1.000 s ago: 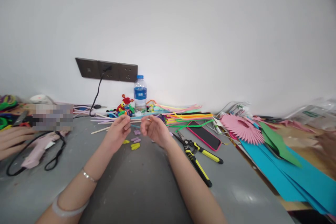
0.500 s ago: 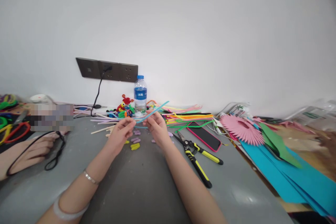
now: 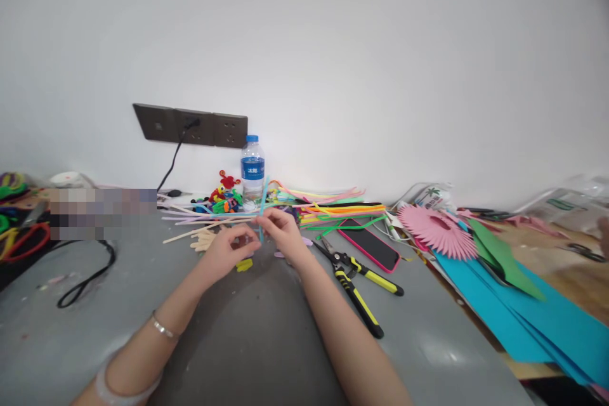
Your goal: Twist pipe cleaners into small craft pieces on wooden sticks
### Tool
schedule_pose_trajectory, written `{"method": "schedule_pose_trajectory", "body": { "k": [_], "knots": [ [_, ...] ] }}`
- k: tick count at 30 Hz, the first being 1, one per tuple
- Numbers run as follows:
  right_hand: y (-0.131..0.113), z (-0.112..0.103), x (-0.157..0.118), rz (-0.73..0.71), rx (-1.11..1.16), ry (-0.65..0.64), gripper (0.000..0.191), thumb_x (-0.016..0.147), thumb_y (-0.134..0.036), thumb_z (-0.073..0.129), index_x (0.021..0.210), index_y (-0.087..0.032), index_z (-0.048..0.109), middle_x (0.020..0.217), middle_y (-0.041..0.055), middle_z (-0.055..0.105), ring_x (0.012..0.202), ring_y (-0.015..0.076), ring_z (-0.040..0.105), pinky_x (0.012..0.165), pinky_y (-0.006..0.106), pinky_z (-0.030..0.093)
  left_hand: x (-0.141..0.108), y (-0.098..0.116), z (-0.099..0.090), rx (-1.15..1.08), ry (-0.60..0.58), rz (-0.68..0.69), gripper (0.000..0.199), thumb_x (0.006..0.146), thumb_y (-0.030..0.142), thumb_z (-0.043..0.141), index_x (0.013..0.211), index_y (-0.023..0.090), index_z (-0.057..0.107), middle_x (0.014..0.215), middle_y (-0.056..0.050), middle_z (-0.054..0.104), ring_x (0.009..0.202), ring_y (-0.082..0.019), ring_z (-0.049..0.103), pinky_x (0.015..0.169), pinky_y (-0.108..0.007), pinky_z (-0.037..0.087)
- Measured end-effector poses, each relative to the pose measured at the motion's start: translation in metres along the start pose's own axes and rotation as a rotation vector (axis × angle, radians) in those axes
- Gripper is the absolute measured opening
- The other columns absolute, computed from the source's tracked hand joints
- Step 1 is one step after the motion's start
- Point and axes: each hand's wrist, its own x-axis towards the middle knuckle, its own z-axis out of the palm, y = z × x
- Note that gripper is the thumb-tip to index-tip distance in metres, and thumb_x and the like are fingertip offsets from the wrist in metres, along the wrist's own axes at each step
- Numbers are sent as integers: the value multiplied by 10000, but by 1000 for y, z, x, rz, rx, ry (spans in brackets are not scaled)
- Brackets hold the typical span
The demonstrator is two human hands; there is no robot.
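A light blue pipe cleaner (image 3: pixel 264 195) stands nearly upright between my hands, in front of the water bottle (image 3: pixel 252 171). My right hand (image 3: pixel 284 232) pinches it between thumb and fingertips. My left hand (image 3: pixel 234 246) has curved fingers closed at its lower end, and the fingertips hide that end. Just below lie short yellow pieces (image 3: pixel 244 265), with small purple pieces (image 3: pixel 280 255) under the right hand. Behind my left hand sits a bunch of beige pieces (image 3: pixel 203 240).
Yellow-and-black pliers (image 3: pixel 359 279) lie spread beside my right forearm, near a pink-cased phone (image 3: pixel 371 246). Bundled colourful pipe cleaners (image 3: pixel 342 210) run along the wall. Blue paper sheets (image 3: pixel 514 311) and a pink paper fan (image 3: pixel 435 233) lie right; a black cord (image 3: pixel 111 260) loops left.
The blue pipe cleaner has turned from slanting right to nearly upright. My left hand has shifted lower and right. Another person's hand at the left has gone from the table.
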Motion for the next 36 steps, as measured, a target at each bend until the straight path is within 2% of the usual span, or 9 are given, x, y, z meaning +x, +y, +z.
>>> {"method": "schedule_pose_trajectory", "body": {
  "k": [3, 5, 9, 11, 15, 24, 28, 32, 36],
  "knots": [
    [-2, 2, -1, -7, -42, -82, 406, 774, -552, 710, 648, -184, 592, 581, -32, 517, 535, 101, 437, 546, 247, 371, 0, -2, 1, 19, -16, -26, 194, 631, 329, 820, 572, 190, 698, 598, -12, 621, 549, -139, 462, 514, -226, 362],
    [0, 3, 0, 9, 23, 36, 392, 763, -559, 713, 695, -191, 595, 581, -36, 534, 527, 104, 466, 543, 245, 392, 2, -3, -1, -27, 36, -56, 222, 633, 365, 822, 602, 178, 707, 603, -15, 621, 536, -127, 454, 503, -223, 353],
    [6, 5, 2, 43, 172, 257, 392, 714, -557, 756, 823, -201, 632, 664, -8, 646, 590, 141, 588, 625, 286, 500, 5, -4, -6, -257, 267, -180, 362, 588, 462, 858, 735, 159, 728, 552, 30, 519, 493, -79, 378, 447, -191, 275],
    [8, 7, 2, 52, 192, 248, 410, 694, -560, 773, 852, -201, 653, 677, 4, 676, 597, 155, 612, 647, 311, 525, 6, -4, -7, -389, 325, -228, 440, 520, 485, 892, 749, 152, 717, 550, 45, 494, 498, -68, 376, 436, -179, 266],
    [8, 8, 2, 55, 197, 191, 424, 670, -576, 790, 819, -199, 665, 636, 12, 691, 610, 175, 638, 666, 327, 537, 7, -2, -7, -557, 329, -285, 460, 473, 454, 926, 694, 146, 666, 587, 52, 500, 522, -55, 396, 433, -161, 288],
    [8, 5, 1, 59, 128, 111, 387, 719, -557, 767, 815, -193, 674, 667, 23, 707, 648, 180, 663, 672, 314, 535, 7, -1, -8, -619, 322, -292, 430, 518, 417, 917, 702, 161, 623, 588, 66, 479, 515, -54, 404, 419, -155, 282],
    [8, 2, 1, 83, 165, 125, 384, 721, -546, 768, 838, -192, 674, 664, 14, 697, 636, 169, 645, 683, 309, 531, 6, -2, -7, -539, 273, -256, 413, 537, 445, 902, 692, 169, 637, 598, 51, 492, 528, -65, 403, 434, -158, 286],
    [7, -2, 2, 67, 145, 151, 398, 729, -583, 740, 783, -195, 667, 613, -7, 645, 580, 140, 567, 627, 278, 481, 3, -1, -5, -361, 130, -198, 325, 620, 431, 856, 680, 165, 678, 584, 40, 479, 489, -60, 341, 441, -177, 264],
    [2, -5, 1, 79, 50, -4, 387, 730, -547, 755, 677, -187, 622, 595, -25, 582, 531, 104, 464, 546, 240, 393, -1, 2, -2, -189, -82, -162, 227, 640, 340, 839, 611, 168, 693, 616, -8, 555, 551, -111, 438, 488, -210, 329]
  ]
}}
